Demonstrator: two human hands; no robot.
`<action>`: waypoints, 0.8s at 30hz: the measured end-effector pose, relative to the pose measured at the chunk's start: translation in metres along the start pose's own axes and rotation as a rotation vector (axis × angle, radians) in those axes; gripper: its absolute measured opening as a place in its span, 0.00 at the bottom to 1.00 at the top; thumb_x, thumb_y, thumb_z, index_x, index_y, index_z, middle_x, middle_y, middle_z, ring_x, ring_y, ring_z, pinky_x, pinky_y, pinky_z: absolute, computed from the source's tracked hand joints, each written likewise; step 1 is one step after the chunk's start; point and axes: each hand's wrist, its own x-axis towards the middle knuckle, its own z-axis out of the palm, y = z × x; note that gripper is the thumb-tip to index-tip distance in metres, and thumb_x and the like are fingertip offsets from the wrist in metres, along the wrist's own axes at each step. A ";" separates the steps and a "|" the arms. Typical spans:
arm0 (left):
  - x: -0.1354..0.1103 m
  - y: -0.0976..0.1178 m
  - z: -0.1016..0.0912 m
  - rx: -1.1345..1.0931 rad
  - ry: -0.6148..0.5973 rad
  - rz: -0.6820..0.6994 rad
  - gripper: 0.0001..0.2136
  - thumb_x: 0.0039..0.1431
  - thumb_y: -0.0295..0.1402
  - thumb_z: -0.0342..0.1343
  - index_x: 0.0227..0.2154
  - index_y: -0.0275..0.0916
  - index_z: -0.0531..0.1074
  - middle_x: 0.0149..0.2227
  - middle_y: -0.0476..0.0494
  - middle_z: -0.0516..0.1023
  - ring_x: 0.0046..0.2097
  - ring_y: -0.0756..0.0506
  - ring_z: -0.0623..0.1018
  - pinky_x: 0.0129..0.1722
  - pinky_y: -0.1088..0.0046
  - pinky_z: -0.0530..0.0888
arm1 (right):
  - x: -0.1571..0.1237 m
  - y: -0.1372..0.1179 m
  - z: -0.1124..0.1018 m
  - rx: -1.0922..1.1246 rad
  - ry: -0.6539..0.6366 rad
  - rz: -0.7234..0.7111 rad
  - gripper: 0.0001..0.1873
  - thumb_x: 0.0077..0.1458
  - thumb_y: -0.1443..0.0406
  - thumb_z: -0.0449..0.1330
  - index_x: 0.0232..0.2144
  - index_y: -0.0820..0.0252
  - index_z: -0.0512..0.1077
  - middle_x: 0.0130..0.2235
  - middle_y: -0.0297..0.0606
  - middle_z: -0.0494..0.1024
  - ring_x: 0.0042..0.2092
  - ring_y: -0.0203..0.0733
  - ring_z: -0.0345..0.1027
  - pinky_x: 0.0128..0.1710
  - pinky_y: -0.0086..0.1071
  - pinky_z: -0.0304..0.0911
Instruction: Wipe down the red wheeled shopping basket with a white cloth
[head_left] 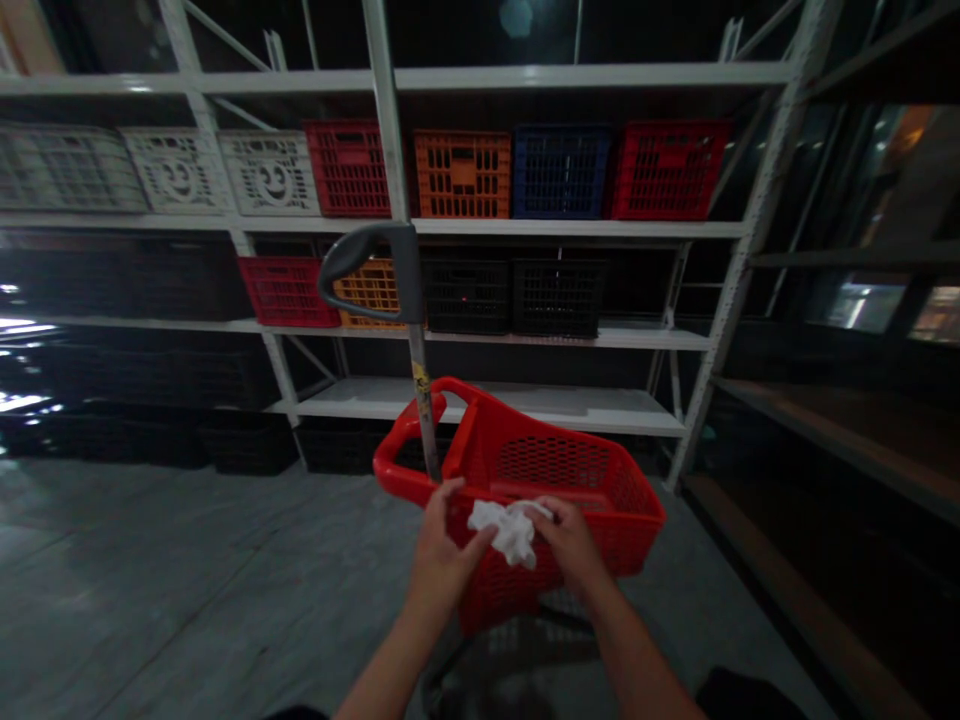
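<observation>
A right hand [574,550] pinched a crumpled white tissue [514,537] between thumb and fingers at its right-hand edge. The left hand [437,560] stood with thumb and forefinger wide apart, the thumb tip at the tissue's lower left; whether it pressed there could not be told. The tissue showed against the near long edge of a red plastic shopping cart [619,522], toward the handle end.

Loosely folded and ragged at the borders, the tissue looked light, limp and soft, likely to tear under a hard pull; a gentle pinch on a thick, bunched fold seemed the surest hold. The cart's latticed walls looked stiff by comparison, its smooth rim perhaps slippery.

At the cart's left end rose a metal pole [421,385] with a grey loop handle [409,275]. Beyond, a blue crate [561,172] and an orange crate [463,175] lined the front edge of a steel rack [570,76].
</observation>
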 end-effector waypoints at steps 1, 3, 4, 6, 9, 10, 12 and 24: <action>-0.009 0.002 0.008 -0.164 -0.131 -0.158 0.29 0.38 0.35 0.61 0.47 0.39 0.61 0.46 0.40 0.70 0.43 0.44 0.72 0.42 0.65 0.68 | -0.004 -0.002 0.001 0.032 -0.048 0.031 0.11 0.44 0.59 0.60 0.24 0.63 0.71 0.23 0.32 0.71 0.26 0.34 0.61 0.27 0.26 0.56; -0.021 0.003 0.016 -0.433 -0.360 -0.438 0.27 0.36 0.35 0.63 0.43 0.34 0.65 0.37 0.40 0.75 0.35 0.45 0.75 0.36 0.67 0.70 | -0.009 -0.003 0.001 0.106 -0.090 0.085 0.12 0.41 0.59 0.62 0.23 0.63 0.69 0.22 0.30 0.69 0.24 0.32 0.60 0.25 0.25 0.55; -0.025 0.004 0.016 -0.528 -0.421 -0.533 0.23 0.36 0.35 0.63 0.38 0.32 0.68 0.32 0.41 0.76 0.32 0.45 0.75 0.34 0.68 0.70 | -0.011 -0.004 -0.001 0.140 -0.077 0.102 0.12 0.40 0.59 0.63 0.23 0.62 0.67 0.22 0.30 0.68 0.24 0.31 0.59 0.24 0.24 0.55; -0.028 0.007 0.011 -0.649 -0.445 -0.622 0.17 0.35 0.33 0.63 0.31 0.31 0.71 0.27 0.43 0.76 0.29 0.47 0.75 0.35 0.70 0.70 | -0.015 -0.004 -0.010 0.183 -0.007 0.125 0.14 0.39 0.59 0.64 0.21 0.62 0.64 0.20 0.27 0.66 0.21 0.29 0.57 0.21 0.22 0.52; -0.026 0.013 -0.002 -0.745 -0.418 -0.611 0.15 0.37 0.30 0.63 0.32 0.33 0.72 0.31 0.43 0.77 0.33 0.47 0.75 0.39 0.70 0.70 | -0.021 -0.003 -0.026 0.236 0.020 0.201 0.16 0.39 0.59 0.64 0.22 0.59 0.60 0.15 0.22 0.59 0.16 0.27 0.50 0.15 0.21 0.47; -0.026 0.016 -0.006 -0.768 -0.416 -0.604 0.15 0.38 0.30 0.63 0.33 0.33 0.72 0.32 0.42 0.77 0.34 0.47 0.75 0.40 0.70 0.70 | -0.024 -0.002 -0.031 0.257 -0.004 0.230 0.16 0.40 0.59 0.63 0.22 0.59 0.60 0.14 0.21 0.57 0.14 0.26 0.47 0.14 0.20 0.46; -0.025 0.020 -0.010 -0.807 -0.398 -0.591 0.15 0.40 0.31 0.62 0.35 0.34 0.71 0.34 0.41 0.76 0.35 0.46 0.75 0.39 0.69 0.71 | -0.032 -0.001 -0.036 0.278 -0.085 0.287 0.15 0.42 0.58 0.63 0.25 0.59 0.62 0.14 0.20 0.57 0.13 0.24 0.43 0.14 0.20 0.44; -0.033 0.015 -0.005 -0.341 -0.244 -0.424 0.13 0.41 0.37 0.59 0.29 0.35 0.70 0.25 0.48 0.74 0.29 0.48 0.73 0.30 0.74 0.69 | -0.063 0.007 0.006 0.224 -0.281 0.235 0.38 0.27 0.64 0.69 0.46 0.55 0.65 0.40 0.37 0.73 0.39 0.42 0.67 0.36 0.32 0.61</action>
